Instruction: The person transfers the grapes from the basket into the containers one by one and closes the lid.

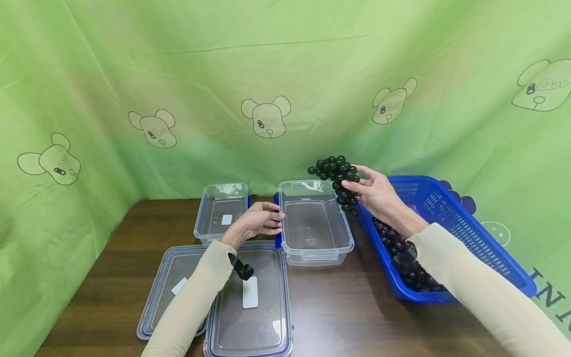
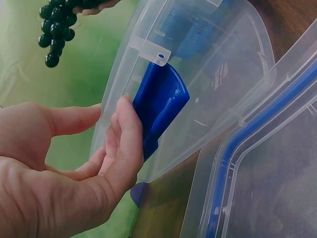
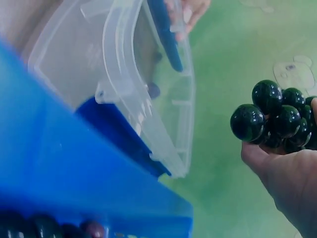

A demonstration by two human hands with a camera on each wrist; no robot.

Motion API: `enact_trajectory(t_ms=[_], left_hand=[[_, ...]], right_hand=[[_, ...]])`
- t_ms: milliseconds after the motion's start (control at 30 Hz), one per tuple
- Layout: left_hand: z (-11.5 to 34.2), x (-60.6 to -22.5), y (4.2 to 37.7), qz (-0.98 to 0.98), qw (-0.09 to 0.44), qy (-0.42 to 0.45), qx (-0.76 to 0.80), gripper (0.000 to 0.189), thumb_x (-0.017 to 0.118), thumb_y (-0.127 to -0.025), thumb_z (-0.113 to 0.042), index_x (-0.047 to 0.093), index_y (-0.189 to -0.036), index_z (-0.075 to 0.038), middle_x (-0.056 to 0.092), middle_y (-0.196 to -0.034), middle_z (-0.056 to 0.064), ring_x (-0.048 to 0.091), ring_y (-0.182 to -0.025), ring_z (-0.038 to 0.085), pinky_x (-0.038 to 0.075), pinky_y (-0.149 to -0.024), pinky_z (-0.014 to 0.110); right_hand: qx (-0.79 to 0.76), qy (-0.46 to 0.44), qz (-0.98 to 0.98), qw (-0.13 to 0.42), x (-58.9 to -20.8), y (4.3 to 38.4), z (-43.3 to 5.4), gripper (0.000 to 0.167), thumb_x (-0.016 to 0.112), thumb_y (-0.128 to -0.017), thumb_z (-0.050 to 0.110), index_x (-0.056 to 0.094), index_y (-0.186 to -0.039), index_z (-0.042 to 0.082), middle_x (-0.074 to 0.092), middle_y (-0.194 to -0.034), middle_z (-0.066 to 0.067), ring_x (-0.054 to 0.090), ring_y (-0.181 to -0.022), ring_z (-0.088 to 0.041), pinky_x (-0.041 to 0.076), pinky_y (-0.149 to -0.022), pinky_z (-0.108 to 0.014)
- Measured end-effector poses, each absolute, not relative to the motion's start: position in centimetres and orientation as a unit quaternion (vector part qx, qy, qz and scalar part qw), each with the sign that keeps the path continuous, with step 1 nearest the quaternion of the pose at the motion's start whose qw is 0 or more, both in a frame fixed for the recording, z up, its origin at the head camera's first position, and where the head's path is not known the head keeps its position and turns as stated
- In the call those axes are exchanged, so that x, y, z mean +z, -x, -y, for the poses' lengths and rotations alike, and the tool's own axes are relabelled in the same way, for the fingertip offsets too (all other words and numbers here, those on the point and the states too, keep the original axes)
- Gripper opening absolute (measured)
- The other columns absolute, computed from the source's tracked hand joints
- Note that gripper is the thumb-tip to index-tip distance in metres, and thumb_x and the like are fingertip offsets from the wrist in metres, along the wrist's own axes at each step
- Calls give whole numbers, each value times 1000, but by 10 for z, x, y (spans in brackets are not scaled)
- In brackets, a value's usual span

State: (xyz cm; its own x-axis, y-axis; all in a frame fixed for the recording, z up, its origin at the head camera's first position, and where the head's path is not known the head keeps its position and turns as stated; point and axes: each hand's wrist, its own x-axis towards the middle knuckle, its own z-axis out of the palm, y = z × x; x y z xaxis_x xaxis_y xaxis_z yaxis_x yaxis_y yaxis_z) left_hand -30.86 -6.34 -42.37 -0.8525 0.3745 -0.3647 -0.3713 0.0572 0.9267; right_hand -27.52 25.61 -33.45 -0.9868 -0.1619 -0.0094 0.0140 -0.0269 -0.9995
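Note:
My right hand (image 1: 376, 194) holds a bunch of dark green-black grapes (image 1: 335, 171), thumb in front, over the right rear rim of a clear lidless container (image 1: 312, 233). In the right wrist view, the round grapes (image 3: 285, 119) shine beside that thumb. At the container's left side is my left hand (image 1: 258, 218), its fingers fairly straight and their tips at the rim. The left wrist view has these fingers (image 2: 128, 124) beside the container's hanging blue clip (image 2: 161, 101), the thumb tip near the rim's edge.
Right of the container stands a blue perforated basket (image 1: 379, 258) with dark red and black grapes (image 1: 392, 243) inside. A smaller clear container (image 1: 209, 210) sits at left. Two blue-edged lids (image 1: 250, 327) lie in front on the wooden table (image 1: 334, 317). Behind hangs a green curtain (image 1: 200, 74).

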Motion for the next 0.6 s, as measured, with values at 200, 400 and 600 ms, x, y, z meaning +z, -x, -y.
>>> enact_trajectory(t_ms=[200,400,600], left_hand=[[62,-423,308,-674,272,-4,687,47,67,-101,-4,49,-144,-2,65,-104,8,66,-82,19,66,-75,29],[62,-424,309,-673,274,-4,687,45,66,-101,-2,49,-142,-2,64,-101,8,65,-82,19,65,-75,28],[63,-424,310,-674,273,-5,686,48,66,-101,-2,48,-145,-1,64,-102,7,65,-81,18,65,-74,28]], right_hand=[[-659,34,-750,51,-340,275,-240,65,75,-99,18,43,-155,11,75,-94,15,57,-67,-1,51,-63,-19],[-625,14,-778,64,-346,279,-225,75,74,-100,20,35,-163,8,72,-90,16,53,-63,0,52,-67,-22],[-609,-1,-788,83,-351,284,-213,80,73,-100,20,28,-166,11,65,-117,-3,31,-52,-4,49,-66,-25]])
